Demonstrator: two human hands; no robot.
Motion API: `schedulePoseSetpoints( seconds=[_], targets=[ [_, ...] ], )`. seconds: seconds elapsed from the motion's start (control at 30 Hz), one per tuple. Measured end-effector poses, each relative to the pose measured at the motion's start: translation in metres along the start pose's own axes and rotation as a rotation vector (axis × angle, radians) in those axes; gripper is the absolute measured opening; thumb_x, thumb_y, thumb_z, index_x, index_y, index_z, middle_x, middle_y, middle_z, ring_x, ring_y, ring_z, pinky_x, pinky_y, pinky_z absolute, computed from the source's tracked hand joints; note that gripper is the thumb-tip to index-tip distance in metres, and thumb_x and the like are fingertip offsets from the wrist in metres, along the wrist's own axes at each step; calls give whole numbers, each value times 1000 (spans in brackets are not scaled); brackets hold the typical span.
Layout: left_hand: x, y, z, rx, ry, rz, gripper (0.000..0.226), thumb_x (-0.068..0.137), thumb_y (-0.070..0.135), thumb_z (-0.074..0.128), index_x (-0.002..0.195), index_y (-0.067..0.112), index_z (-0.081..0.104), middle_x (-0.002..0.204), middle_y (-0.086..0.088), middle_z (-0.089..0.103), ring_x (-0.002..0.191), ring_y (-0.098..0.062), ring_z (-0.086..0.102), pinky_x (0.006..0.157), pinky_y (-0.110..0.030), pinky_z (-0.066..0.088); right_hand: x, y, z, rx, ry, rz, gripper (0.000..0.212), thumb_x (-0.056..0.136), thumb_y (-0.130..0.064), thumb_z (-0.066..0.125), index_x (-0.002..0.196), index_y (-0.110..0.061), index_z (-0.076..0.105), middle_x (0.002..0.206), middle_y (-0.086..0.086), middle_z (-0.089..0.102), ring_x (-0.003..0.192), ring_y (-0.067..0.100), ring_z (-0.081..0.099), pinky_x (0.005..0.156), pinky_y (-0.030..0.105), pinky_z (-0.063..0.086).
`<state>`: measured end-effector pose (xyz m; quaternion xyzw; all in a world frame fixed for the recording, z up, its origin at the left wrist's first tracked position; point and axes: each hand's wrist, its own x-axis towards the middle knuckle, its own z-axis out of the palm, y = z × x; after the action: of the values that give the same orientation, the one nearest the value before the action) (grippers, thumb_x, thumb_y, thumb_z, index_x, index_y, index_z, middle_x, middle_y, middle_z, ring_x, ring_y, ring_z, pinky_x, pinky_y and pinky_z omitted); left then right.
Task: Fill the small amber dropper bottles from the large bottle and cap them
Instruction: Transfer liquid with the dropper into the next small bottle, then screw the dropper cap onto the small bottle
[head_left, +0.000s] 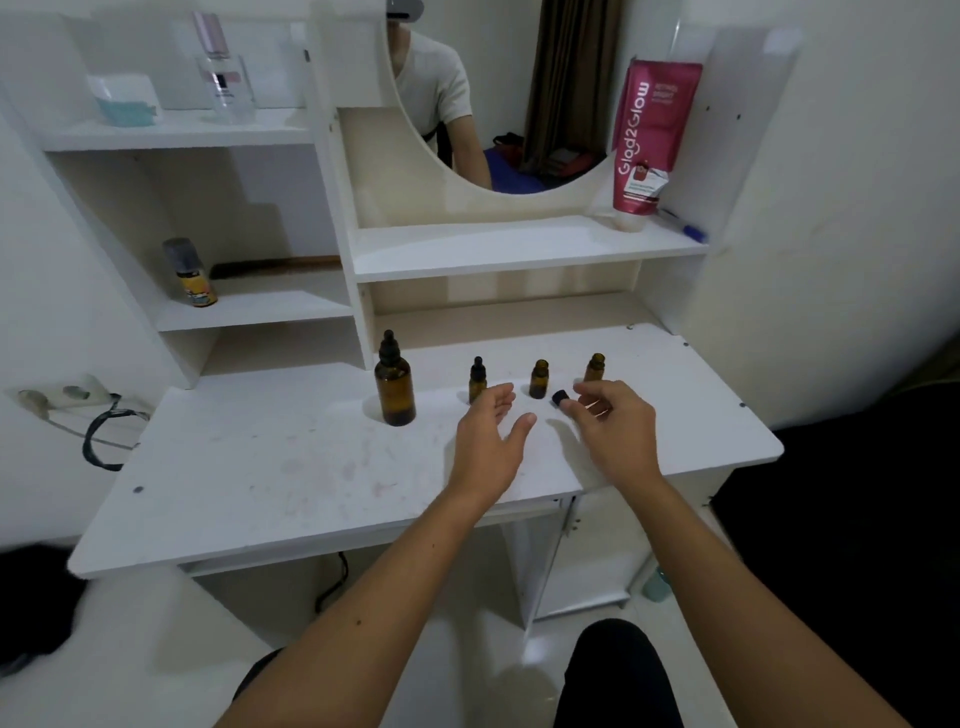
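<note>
**Black cap pinched in right hand above two uncapped small bottles**

On the white table (291, 467), near its back edge, four amber bottles in a row. Far left: large bottle (395, 387), upright, black dropper top on. Next along to the right: first small bottle (477, 383), upright, black dropper cap fitted. Then second small bottle (539, 380), upright, neck open, no cap. Rightmost: third small bottle (595, 368), also uncapped, lower part hidden behind the right fingers.

Left hand (491, 441) over the table, fingers loosely spread, palm turned inward, gripping nothing; fingertips just in front of the capped small bottle, contact with it impossible to judge. Right hand (615, 428) beside it, curled, thumb and forefinger pinching a small black cap (560, 398), held between the second and third small bottles and a little nearer the camera. Contact between cap and table unclear.

Above the table, white shelving: pink tube (652, 140) leaning at the right of the middle shelf, blue pen (685, 226) just beside it, round mirror (493, 93) behind. Clear perfume bottle (223, 78) on the top-left shelf; small yellow-labelled bottle (192, 278) on the lower-left shelf. Black cable (101, 434) hanging off the left wall by a socket.
</note>
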<state>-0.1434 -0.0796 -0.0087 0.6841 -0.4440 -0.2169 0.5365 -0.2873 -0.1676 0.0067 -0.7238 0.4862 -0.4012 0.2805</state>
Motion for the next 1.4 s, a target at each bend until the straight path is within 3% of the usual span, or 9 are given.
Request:
schedulePoseSetpoints(
  seconds=[0.13,0.27,0.53,0.67,0.8,0.97,1.07,1.23,1.4],
  targets=[
    [16,1,17,81,-6,2,57,99,28,67,150,17,45,151,0,53,137,-15,51,109,-27,42,5,6,13,-147,-60,12,37,90,-33,83,119,-10,77,115,7,71,93,17,67,93,29,54],
    [29,-5,27,120,-19,10,58,99,29,67,151,17,44,152,1,51,138,-14,50,114,-35,43,8,13,18,-200,-51,16,23,97,-25,76,114,-11,79,119,10,70,107,26,69,98,39,55],
    [52,-6,40,91,5,25,56,98,25,68,148,12,47,144,-3,57,132,-15,55,112,-36,45,12,12,-1,74,99,94,15,95,-13,76,110,-12,77,100,-2,77,84,5,70,89,22,60],
    [59,-6,44,97,46,39,45,98,24,68,139,13,55,130,1,66,118,-10,63,105,-30,50,22,1,-16,257,117,57,15,95,-8,74,110,-12,76,97,-4,80,90,6,77,89,20,60],
    [59,-6,44,96,73,54,31,99,20,67,129,14,62,115,6,70,106,-6,65,96,-21,51,35,-14,-20,290,73,-6,17,98,-8,71,113,-15,75,100,-3,81,87,14,78,89,33,64],
    [59,-7,42,80,63,56,30,99,20,67,128,15,62,114,10,70,106,-3,64,94,-15,47,41,-21,-15,216,12,-99,19,99,-6,69,114,-15,75,94,-20,77,90,3,75,87,41,65],
    [59,-9,40,81,57,68,31,99,20,67,129,13,62,117,7,71,109,-4,65,99,-20,50,44,-24,-13,126,3,-182,21,99,-4,68,116,-13,75,92,-26,72,87,-4,72,82,38,66],
    [61,-12,40,72,47,72,29,99,22,67,127,16,64,117,8,71,111,-5,65,101,-24,51,56,-27,-15,8,6,-323,23,98,-1,67,117,-11,76,100,-8,78,84,-8,70,75,29,65],
    [60,-11,39,57,53,88,27,100,22,66,126,16,65,116,8,71,109,-5,65,101,-24,52,63,-26,-9,-68,-69,-389,23,96,1,70,114,-10,79,105,2,80,87,3,72,85,7,55]
  ],
)
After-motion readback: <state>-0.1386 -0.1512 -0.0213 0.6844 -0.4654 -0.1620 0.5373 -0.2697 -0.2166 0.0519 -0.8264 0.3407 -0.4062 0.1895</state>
